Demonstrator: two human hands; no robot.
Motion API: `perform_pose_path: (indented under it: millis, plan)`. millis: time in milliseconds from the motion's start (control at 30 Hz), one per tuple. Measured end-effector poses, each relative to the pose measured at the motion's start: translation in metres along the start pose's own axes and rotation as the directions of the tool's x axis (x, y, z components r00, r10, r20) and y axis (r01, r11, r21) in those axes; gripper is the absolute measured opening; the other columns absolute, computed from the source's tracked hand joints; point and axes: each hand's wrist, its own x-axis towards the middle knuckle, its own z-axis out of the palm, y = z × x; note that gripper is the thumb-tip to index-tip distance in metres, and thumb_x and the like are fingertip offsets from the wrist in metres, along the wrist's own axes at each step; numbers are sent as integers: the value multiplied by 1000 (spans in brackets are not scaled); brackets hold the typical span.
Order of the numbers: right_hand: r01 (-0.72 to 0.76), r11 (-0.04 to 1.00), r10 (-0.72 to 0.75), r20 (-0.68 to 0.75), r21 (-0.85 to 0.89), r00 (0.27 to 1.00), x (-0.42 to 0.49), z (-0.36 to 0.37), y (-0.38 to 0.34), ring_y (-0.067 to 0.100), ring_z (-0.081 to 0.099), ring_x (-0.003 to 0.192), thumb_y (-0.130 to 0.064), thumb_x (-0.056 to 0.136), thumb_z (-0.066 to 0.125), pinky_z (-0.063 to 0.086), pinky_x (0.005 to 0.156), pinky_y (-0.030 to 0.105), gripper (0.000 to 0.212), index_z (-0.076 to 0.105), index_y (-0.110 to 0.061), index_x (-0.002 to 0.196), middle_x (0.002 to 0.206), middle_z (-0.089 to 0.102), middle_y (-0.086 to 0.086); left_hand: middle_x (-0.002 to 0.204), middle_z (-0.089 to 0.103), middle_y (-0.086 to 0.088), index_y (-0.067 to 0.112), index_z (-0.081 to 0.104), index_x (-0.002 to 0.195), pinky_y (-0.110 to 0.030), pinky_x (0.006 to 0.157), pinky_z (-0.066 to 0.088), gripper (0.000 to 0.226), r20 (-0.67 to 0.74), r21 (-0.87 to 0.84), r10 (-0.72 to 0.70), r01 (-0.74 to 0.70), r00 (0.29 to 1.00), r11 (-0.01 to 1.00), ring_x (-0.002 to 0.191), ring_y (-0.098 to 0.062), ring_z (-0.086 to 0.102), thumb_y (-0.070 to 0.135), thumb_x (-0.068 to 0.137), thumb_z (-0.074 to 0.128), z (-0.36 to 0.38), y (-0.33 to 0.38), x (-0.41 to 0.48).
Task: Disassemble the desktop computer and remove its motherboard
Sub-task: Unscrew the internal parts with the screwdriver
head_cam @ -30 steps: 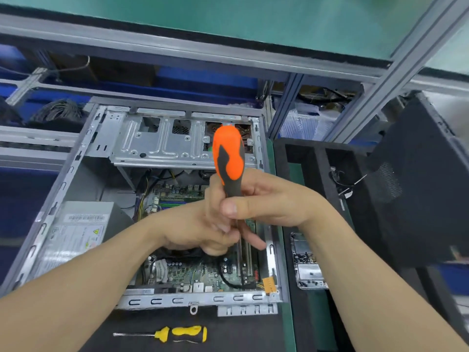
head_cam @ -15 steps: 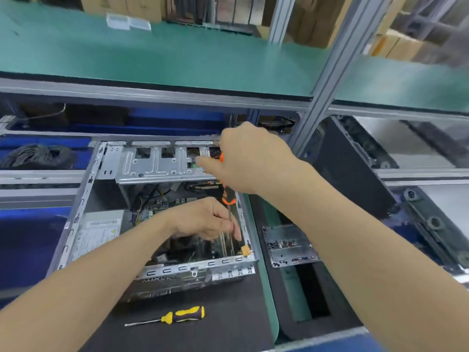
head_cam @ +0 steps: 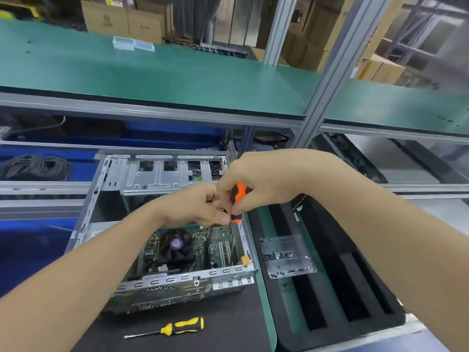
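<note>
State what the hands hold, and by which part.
Both hold the orange screwdriver: the right hand grips its handle from above, the left hand pinches the handle's lower end, by the shaft.

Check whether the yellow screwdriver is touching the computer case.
Apart. The head view shows the yellow screwdriver lying on the black mat, with bare mat between it and the computer case.

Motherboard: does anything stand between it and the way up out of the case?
Yes. The metal drive bracket spans the case over the far end of the motherboard. The left hand and right hand hold the orange screwdriver above its right side, shaft reaching down inside.
</note>
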Motion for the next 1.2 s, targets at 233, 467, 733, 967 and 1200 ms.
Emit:
perform_pose_path:
  millis: [233, 467, 733, 967, 1200]
  plan:
    - [81, 989, -81, -1, -126, 997, -7, 6, 4, 2, 53, 80, 5, 79, 65, 49, 65, 27, 37, 73, -31, 72, 90, 53, -14, 75, 66, 10, -10, 61, 126, -32, 53, 20, 43, 49, 40, 4, -6, 999, 999, 54, -13, 30, 19, 95, 71, 16, 10, 19]
    - [-89, 994, 103, -258, 67, 961, -26, 25, -14, 11, 55, 87, -34, 89, 71, 51, 74, 32, 18, 64, -20, 97, 94, 61, -4, 56, 30, 4, 39, 70, 76, -34, 51, 15, 37, 94, 41, 81, -85, 992, 996, 52, -21, 15, 8, 96, 69, 35, 20, 21]
    - [-699, 673, 723, -416, 242, 552, 6, 47, -40, 32, 64, 89, -58, 101, 52, 41, 60, 36, 43, 60, -17, 103, 86, 47, 4, 52, 18, 0, 29, 32, 54, -16, 49, 24, 44, -163, 68, 92, -82, 982, 994, 50, -15, 14, 12, 71, 69, 61, 16, 15]
    - [-442, 895, 426, -428, 66, 797, 0, 48, -22, 25, 54, 61, -15, 91, 60, 36, 48, 28, 20, 50, -11, 73, 64, 47, 4, 54, 32, -1, 15, 64, 70, -27, 54, 20, 26, -118, -43, 76, -82, 990, 996, 50, -16, 21, 3, 91, 74, 52, 10, 17]
    - [23, 997, -29, -68, -77, 997, -16, 11, 3, 8, 65, 78, -24, 91, 73, 56, 71, 32, 7, 68, -23, 86, 84, 71, -6, 95, 75, 8, 15, 77, 99, -28, 75, 47, 12, -99, 75, 25, -18, 995, 997, 82, -9, 62, 12, 87, 79, 43, 14, 20]
